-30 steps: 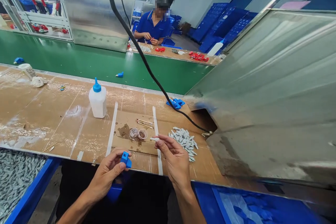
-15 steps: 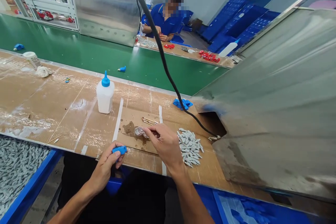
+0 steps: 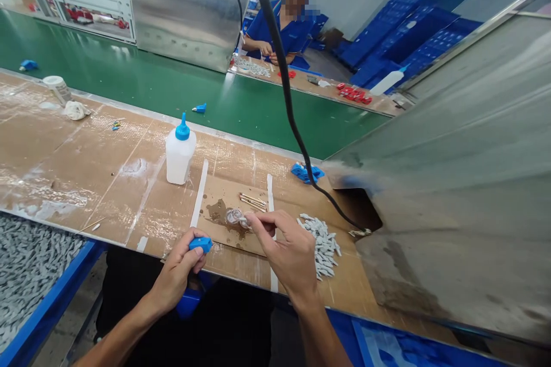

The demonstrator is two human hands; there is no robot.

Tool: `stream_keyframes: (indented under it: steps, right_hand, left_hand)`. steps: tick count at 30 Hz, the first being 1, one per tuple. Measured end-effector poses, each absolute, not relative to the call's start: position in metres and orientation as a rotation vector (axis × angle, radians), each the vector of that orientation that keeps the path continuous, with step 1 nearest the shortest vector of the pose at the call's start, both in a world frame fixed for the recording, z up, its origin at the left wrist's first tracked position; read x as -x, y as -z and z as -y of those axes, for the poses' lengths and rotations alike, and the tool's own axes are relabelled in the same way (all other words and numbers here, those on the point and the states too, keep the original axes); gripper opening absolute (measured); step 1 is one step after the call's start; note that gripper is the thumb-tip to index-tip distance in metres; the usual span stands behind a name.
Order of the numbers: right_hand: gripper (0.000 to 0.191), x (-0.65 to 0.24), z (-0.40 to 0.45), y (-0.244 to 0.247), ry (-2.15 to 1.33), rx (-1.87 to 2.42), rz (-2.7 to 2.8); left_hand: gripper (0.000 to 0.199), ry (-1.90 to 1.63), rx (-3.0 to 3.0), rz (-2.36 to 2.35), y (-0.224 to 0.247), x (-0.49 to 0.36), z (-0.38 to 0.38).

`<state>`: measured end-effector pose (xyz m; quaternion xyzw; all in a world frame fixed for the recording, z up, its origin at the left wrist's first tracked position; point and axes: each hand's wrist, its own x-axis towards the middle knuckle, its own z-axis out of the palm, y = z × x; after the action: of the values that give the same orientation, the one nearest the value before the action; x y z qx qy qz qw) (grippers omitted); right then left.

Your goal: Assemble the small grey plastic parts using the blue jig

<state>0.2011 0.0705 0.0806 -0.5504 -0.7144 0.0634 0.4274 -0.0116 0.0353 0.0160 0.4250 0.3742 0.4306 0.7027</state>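
My left hand (image 3: 183, 261) is closed around a small blue plastic part (image 3: 200, 244), just off the table's front edge. My right hand (image 3: 286, 246) is in a pinch at the right side of a small clear round dish (image 3: 233, 216). A small pale thing shows at its fingertips, too small to name. The dish sits on a wet-stained cardboard sheet (image 3: 215, 189). Behind the dish lie several cotton swabs (image 3: 253, 202). A pile of small grey plastic parts (image 3: 322, 246) is to the right of my right hand.
A white squeeze bottle (image 3: 181, 155) with a blue cap stands behind the cardboard. Blue parts (image 3: 307, 172) lie near a hanging black cable (image 3: 286, 92). At left is a blue bin (image 3: 47, 304) of grey parts. A metal panel (image 3: 456, 183) borders the right. A co-worker (image 3: 279, 28) sits across the green belt (image 3: 142, 86).
My right hand has drawn slightly right from over the dish, so more of the dish shows. My left hand still holds the blue part. The whole view has shifted a little.
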Motion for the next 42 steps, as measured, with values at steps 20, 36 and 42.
stream_keyframes:
  steps: [20,36,42]
  right_hand:
    - [0.007,-0.165,-0.036,-0.063,-0.812,1.267,1.500]
    - [0.024,-0.160,-0.007,-0.063,-0.699,1.004,1.613]
    - [0.018,-0.180,-0.007,-0.078,-0.633,1.069,1.650]
  left_hand:
    - [0.018,-0.978,-1.278,-1.012,-0.023,0.008,-0.038]
    - [0.024,-1.126,-1.824,-0.816,-0.017,0.021,-0.029]
    - [0.036,-1.086,-1.916,-0.742,-0.023,0.010,-0.038]
